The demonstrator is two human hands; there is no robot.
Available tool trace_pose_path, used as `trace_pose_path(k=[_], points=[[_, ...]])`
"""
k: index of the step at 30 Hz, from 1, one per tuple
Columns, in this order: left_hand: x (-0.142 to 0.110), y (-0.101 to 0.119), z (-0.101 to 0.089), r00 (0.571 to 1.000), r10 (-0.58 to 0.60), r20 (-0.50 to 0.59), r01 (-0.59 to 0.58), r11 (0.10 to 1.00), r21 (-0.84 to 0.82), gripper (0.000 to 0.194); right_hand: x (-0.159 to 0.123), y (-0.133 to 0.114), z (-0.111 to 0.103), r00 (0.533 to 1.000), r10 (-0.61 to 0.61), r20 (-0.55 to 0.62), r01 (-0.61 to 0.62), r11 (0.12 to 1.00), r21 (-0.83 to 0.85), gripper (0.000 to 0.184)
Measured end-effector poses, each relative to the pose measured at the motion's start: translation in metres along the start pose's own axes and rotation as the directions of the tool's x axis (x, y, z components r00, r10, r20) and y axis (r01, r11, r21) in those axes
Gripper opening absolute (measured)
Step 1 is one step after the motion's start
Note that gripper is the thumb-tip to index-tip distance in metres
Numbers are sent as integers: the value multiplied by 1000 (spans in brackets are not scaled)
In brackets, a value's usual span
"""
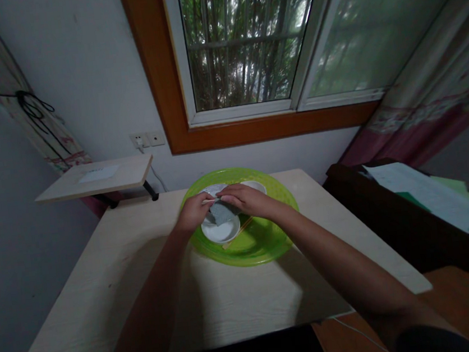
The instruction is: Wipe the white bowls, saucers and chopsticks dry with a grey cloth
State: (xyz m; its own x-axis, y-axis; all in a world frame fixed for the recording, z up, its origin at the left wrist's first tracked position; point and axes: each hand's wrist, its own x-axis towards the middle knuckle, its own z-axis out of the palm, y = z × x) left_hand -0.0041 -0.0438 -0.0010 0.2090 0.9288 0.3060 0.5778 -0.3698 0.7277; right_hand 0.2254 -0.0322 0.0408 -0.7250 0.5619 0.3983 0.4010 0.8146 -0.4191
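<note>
Both hands meet over a round bright-green tray (264,250). My left hand (194,211) pinches the upper left of a grey flat piece (223,212); its material is too blurred to tell. My right hand (245,198) has its fingers bent together at the piece's top edge, touching or nearly touching the left fingertips. A thin pale strip (208,201) shows by the left fingers. The grey piece hangs over a white bowl (221,234). Partly hidden behind my hands are a second white dish (213,190) and a third (256,186). Thin wooden sticks (237,233) lie right of the front bowl.
The tray stands on a pale wooden table (240,299) against the wall. A small raised shelf (99,177) with a paper on it is at the back left. Right of the table, a dark piece of furniture (374,211) carries papers (422,188). A window is ahead.
</note>
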Motion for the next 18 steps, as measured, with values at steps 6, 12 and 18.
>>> trace_pose_path(k=[6,12,18], points=[[-2,4,-1,999,-44,27,46,995,-86,19,-8,13,-8,995,98,-31,-100,993,-66,41],[-1,3,-1,998,-36,43,41,993,-108,17,-9,14,-22,971,132,-198,-139,990,-20,16],[-2,3,-1,998,-35,47,39,995,-92,17,-12,22,-18,965,164,-203,-166,986,8,30]])
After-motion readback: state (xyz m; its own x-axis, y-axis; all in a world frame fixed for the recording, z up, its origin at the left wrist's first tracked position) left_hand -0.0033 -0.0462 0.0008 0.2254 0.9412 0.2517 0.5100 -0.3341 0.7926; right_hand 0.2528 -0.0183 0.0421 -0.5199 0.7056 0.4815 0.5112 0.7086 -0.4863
